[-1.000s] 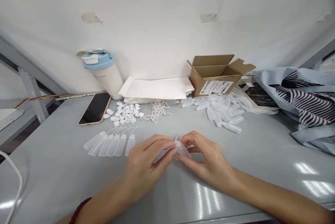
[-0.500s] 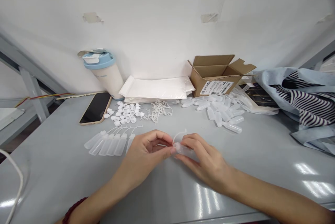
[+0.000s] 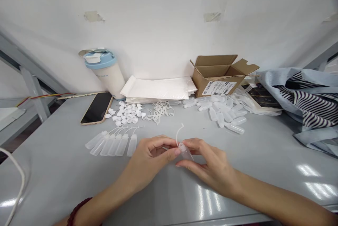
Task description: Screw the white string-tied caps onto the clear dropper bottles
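Both hands on one small bottle (image 3: 186, 152), soft translucent plastic, near side of the table, abt mid. L hand (image 3: 153, 157) pinches narrow at its neck, thumb + index; R hand (image 3: 211, 164) curls round its R side, fingertips on it, can't tell if R thumb touches. Mouth's open, bottle tilted, thin white strap (image 3: 177, 134) curving up off the neck toward the far side.

Biggest first: table (image 3: 258, 169), smooth grey, shiny w/ light glare. Far R, a pale blue cloth bag (image 3: 280, 78), slumped, striped fabric showing in its opening. Far, R of mid: brown cardboard box (image 3: 206, 85), flaps up, white label on front; can't see what's in it. L of it, a stack of white envelopes (image 3: 158, 88), flat + glossy. Far L, cream tumbler (image 3: 111, 80) w/ light blue lid, contents hidden. Just nearer, phone (image 3: 97, 109), dark screen, face up.

Smaller stuff: pile of loose bottles (image 3: 224, 111) in front of the box; strapped bottles (image 3: 113, 145) lined up L of my L hand. Stringy tangle of straps (image 3: 160, 111) by the envelopes, then smallest, white caps (image 3: 128, 114), heaped next to the phone.
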A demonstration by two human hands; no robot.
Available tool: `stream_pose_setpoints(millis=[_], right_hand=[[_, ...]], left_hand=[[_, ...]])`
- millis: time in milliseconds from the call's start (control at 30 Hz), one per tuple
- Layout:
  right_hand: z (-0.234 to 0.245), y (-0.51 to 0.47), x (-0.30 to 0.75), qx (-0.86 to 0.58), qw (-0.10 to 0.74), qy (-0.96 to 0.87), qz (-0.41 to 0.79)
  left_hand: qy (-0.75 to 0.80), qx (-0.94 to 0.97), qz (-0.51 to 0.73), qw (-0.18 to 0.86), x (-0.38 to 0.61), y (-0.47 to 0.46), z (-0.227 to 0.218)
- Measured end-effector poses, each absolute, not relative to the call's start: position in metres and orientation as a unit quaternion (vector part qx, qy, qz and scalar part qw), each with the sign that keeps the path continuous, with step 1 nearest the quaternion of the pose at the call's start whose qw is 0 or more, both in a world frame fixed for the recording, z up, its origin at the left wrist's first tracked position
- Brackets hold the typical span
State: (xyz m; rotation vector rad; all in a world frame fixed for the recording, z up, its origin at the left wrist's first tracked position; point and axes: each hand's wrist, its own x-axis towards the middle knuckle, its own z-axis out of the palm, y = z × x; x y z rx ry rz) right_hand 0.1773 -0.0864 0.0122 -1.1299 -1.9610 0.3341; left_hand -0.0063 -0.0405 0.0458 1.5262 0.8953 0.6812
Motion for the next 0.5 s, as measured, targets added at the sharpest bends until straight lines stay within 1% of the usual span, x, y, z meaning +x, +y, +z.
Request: stream_pose_setpoints(millis=[167,300,433,500], right_hand=[[0.0132,-0.0849,0.1771,-0.430,0.429,-0.781,0.148],[0.0128,-0.0860,0.1762,-0.426,0.434,-0.777,0.164],[0.0144,-0.0869,0.1752,-0.434,0.418,-0.774,0.195],[0.0175,-0.0866,0.1747,-0.446,0.408,-0.763,0.229]], left_hand=[[0.380,0.654,0.293,0.585,-0.0040,-0.0422,0.0447],[0.385,0.669,0.290,0.565,-0.0034,-0.0429,0.0452],[0.396,0.681,0.278,0.551,-0.0038,-0.0435,0.0457],[0.406,0.682,0.266,0.547,-0.0037,-0.0440,0.0455]])
